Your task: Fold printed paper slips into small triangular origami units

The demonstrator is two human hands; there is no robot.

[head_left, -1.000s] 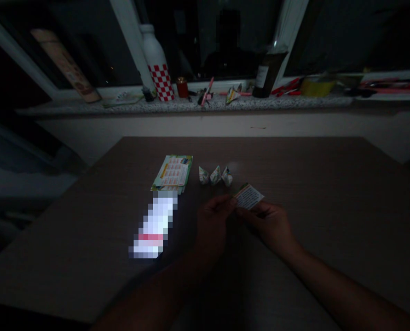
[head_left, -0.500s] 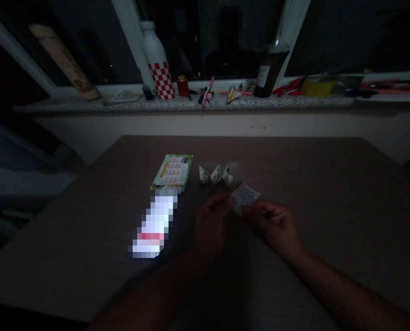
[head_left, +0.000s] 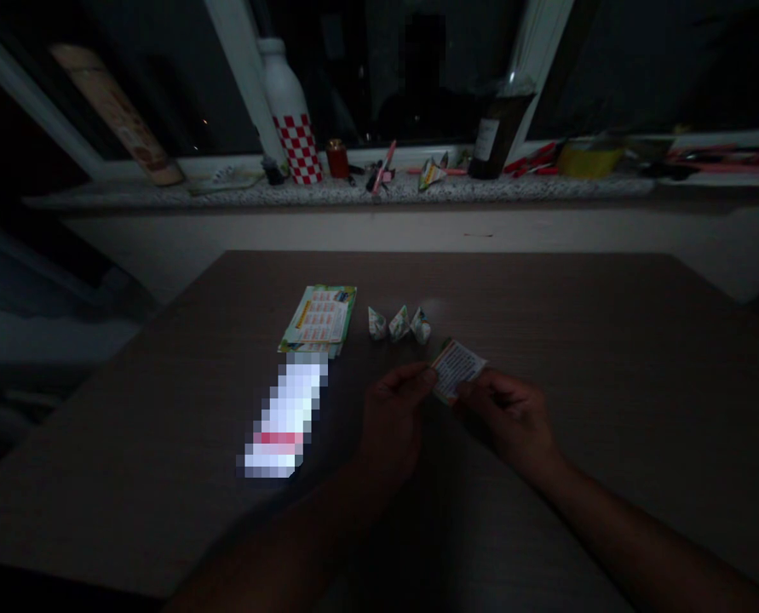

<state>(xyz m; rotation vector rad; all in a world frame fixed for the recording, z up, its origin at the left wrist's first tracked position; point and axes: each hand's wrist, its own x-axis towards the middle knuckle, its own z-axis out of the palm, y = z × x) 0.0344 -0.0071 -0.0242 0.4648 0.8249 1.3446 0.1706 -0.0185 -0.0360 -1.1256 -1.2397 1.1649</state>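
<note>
A broad, wood-grained tabletop (head_left: 609, 340) bears a flat stack of printed sheets (head_left: 319, 317); the left hand (head_left: 390, 417) and right hand (head_left: 516, 417) each pinch an edge of an angular, text-covered paper (head_left: 459, 366), which sits between them; just beyond, three small, pointed paper folds (head_left: 399, 325)

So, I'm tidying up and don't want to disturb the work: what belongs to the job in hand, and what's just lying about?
Seemingly in use:
printed paper, pinched by left hand and right hand
three folded paper pieces
stack of printed sheets

Apparently just lying about, on the windowsill:
checkered bottle
tan cylinder
orange jar
</note>
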